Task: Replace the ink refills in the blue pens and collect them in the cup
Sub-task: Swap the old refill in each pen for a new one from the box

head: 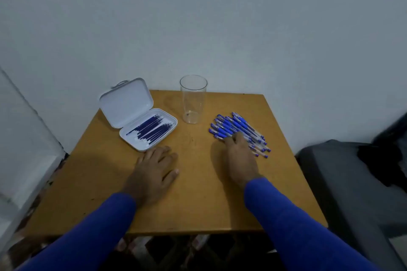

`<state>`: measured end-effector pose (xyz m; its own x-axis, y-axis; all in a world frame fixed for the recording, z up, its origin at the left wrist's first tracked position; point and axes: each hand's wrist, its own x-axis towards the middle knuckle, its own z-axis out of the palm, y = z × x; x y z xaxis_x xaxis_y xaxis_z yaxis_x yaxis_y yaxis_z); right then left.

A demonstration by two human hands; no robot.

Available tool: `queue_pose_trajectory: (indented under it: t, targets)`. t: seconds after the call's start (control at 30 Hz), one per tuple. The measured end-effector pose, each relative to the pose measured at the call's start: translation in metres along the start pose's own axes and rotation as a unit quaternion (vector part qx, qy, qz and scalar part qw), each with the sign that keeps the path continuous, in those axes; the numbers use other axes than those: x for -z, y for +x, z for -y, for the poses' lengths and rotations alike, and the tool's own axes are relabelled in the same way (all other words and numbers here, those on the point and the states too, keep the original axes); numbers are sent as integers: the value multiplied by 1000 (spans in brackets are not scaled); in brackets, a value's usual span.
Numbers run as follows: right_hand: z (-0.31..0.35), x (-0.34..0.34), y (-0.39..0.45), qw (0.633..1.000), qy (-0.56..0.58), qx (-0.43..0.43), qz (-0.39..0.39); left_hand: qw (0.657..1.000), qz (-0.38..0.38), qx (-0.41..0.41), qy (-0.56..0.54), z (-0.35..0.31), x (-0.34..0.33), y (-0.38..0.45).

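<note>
Blue pens (233, 126) heaped, caps far-left, tips near-right

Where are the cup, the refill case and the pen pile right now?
cup (193, 103): head view, on its clear side wall.
refill case (141, 142): head view, on the white tray floor near the refills.
pen pile (235, 126): head view, on a blue grip mid-pile.
</note>
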<state>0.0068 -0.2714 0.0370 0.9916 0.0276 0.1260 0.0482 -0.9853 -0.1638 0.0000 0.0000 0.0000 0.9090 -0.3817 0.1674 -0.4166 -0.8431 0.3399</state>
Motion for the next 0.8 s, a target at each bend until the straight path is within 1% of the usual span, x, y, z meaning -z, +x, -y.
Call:
queue_pose_trajectory:
  t: [0.1,0.2,0.4,0.57,0.67,0.8]
  targets:
    - [-9,0,5,996,20,-78,-28,1000,2,2,13,0,0,-1]
    - [-12,0,8,994,13,-103,-26,1000,0,0,16,-1,-2,0]
    - [-13,0,7,992,26,-116,-45,1000,-3,2,12,-3,0,-1]
    - [-13,2,4,991,53,-118,-44,1000,-3,4,11,-2,0,-2]
    - [-4,0,-1,985,120,-117,-43,1000,-3,2,10,-1,-1,-2]
    - [26,3,-17,949,285,-137,1,1000,3,16,4,-5,0,0]
